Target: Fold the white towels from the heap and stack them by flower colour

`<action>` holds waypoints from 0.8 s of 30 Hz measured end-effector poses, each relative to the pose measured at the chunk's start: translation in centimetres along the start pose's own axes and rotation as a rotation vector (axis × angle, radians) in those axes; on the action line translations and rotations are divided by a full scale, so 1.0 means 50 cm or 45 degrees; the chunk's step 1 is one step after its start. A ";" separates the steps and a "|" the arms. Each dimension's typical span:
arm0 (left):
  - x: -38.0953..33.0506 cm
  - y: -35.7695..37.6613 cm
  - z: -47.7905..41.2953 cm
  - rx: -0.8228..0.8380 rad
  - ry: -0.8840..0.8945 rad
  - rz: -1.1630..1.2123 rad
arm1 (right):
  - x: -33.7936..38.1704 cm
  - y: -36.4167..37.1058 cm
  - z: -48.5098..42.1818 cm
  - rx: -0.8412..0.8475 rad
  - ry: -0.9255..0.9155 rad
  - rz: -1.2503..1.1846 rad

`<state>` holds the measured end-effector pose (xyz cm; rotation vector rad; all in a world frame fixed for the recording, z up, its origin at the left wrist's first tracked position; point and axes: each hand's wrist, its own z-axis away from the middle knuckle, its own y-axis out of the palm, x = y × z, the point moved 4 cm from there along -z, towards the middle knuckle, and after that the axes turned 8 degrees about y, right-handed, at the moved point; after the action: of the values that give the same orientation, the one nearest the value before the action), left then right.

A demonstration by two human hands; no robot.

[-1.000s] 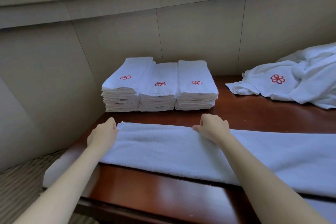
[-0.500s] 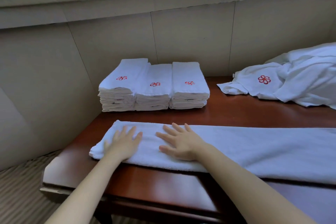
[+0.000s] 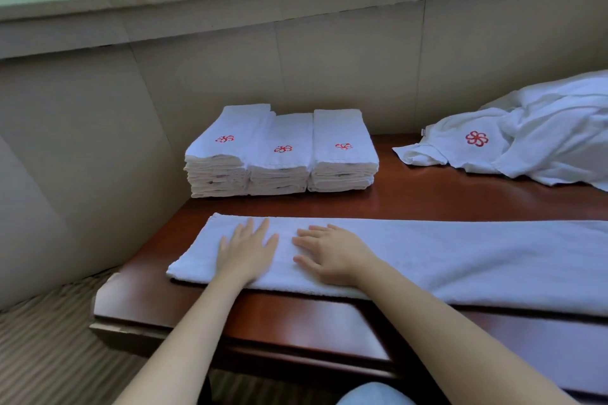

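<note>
While both palms press flat, left hand [image 3: 246, 251] and right hand [image 3: 332, 253] rest with straight, released fingers on the long folded white terry towel [image 3: 460, 260].

Left hand [image 3: 245, 251] and right hand [image 3: 332, 255] lie flat, fingers [image 3: 306, 242] straight.

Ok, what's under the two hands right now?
Both the left hand and the right hand press flat on the long folded towel, which lies on the wooden table. Any flower on that towel isn't visible.
</note>
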<state>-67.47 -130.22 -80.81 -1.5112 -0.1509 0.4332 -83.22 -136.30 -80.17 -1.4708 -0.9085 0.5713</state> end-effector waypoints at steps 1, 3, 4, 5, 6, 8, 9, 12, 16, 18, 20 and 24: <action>0.005 0.000 0.000 -0.002 -0.050 -0.037 | -0.002 0.001 0.008 0.024 0.058 0.003; 0.007 -0.002 0.001 0.031 -0.105 -0.025 | -0.017 0.008 0.034 0.116 0.212 -0.008; 0.003 -0.003 0.001 0.053 -0.131 -0.014 | -0.031 0.009 0.053 0.155 0.299 -0.013; -0.002 -0.004 0.004 0.069 -0.160 -0.007 | -0.052 0.007 0.080 0.180 0.392 -0.018; -0.010 -0.008 0.006 0.075 -0.201 -0.004 | -0.077 0.002 0.111 0.192 0.486 -0.017; -0.033 -0.017 0.005 0.103 -0.346 -0.067 | -0.135 -0.019 0.189 0.183 0.663 0.011; -0.052 -0.023 0.003 0.129 -0.440 -0.134 | -0.164 -0.031 0.230 0.145 0.732 0.035; -0.178 -0.035 -0.017 0.075 -0.299 -0.282 | -0.221 -0.071 0.339 -0.121 0.843 0.108; -0.426 0.029 0.004 0.039 0.363 0.075 | -0.295 -0.118 0.453 -0.494 1.209 0.034; -0.474 0.074 0.020 0.098 0.430 0.064 | -0.335 -0.129 0.499 -0.469 1.342 0.028; -0.472 0.095 0.009 0.087 0.418 0.009 | -0.370 -0.140 0.535 -0.433 1.424 -0.045; -0.466 0.094 -0.004 0.085 0.425 0.015 | -0.416 -0.158 0.558 -0.259 1.463 -0.067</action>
<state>-89.56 -138.96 -81.49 -1.4974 0.1331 0.1888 -118.88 -137.20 -79.39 -1.6131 -0.0804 -0.4336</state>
